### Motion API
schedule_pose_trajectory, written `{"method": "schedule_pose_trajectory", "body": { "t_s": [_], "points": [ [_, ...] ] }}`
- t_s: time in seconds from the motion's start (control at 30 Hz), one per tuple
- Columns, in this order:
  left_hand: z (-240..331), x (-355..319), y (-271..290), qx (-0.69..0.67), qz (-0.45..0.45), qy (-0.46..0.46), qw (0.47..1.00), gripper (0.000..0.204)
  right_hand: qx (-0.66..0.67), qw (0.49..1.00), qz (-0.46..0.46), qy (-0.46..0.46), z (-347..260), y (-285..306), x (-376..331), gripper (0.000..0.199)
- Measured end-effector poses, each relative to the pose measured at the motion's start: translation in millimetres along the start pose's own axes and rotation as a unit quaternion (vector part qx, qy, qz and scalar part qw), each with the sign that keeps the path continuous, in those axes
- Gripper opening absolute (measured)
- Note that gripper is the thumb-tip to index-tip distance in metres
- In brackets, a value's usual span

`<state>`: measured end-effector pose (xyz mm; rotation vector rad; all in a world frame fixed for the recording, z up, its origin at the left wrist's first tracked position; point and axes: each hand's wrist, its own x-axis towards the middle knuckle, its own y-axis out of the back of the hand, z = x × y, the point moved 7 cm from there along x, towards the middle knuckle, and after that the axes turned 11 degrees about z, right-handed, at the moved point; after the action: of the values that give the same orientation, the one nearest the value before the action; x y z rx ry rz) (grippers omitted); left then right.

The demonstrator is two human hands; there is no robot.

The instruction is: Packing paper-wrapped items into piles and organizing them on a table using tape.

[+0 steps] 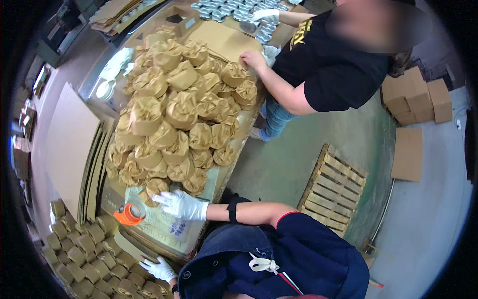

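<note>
My right hand [183,205], in a white glove, reaches over the near end of the table with its fingers stretched out. Its fingertips are at a small brown paper-wrapped bundle [157,186] on the edge of a big pile; whether they touch it I cannot tell. Low on the left, my left hand [159,269], gloved in white too, is open with fingers apart. Beneath and beside it are rows of brown paper-wrapped pieces [92,271]. An orange tape dispenser [130,214] lies on the table left of my right hand. The large heap of wrapped bundles [181,109] covers most of the tabletop.
Across the table's far right side a co-worker [323,65] in a black shirt handles grey metal parts [229,10]. Tall cardboard sheets [72,149] lean along the table's left side. A wooden pallet [333,189] and cardboard boxes [416,97] are on the floor at right.
</note>
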<state>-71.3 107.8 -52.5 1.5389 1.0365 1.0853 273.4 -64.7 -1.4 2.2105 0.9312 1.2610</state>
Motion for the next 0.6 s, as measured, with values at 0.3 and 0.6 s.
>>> {"method": "schedule_pose_trajectory", "body": {
  "t_s": [0.3,0.6],
  "points": [
    [-14.0,7.3,-30.0,0.08,0.007,-0.054,0.995,0.085,0.071,0.996,-0.029,-0.054,15.6,-8.5,-1.4,0.038],
    [-15.8,4.7,-29.8,0.052,0.05,-0.102,0.992,0.083,0.134,0.986,0.001,-0.102,21.9,-22.2,-7.9,0.032]
  ]
}}
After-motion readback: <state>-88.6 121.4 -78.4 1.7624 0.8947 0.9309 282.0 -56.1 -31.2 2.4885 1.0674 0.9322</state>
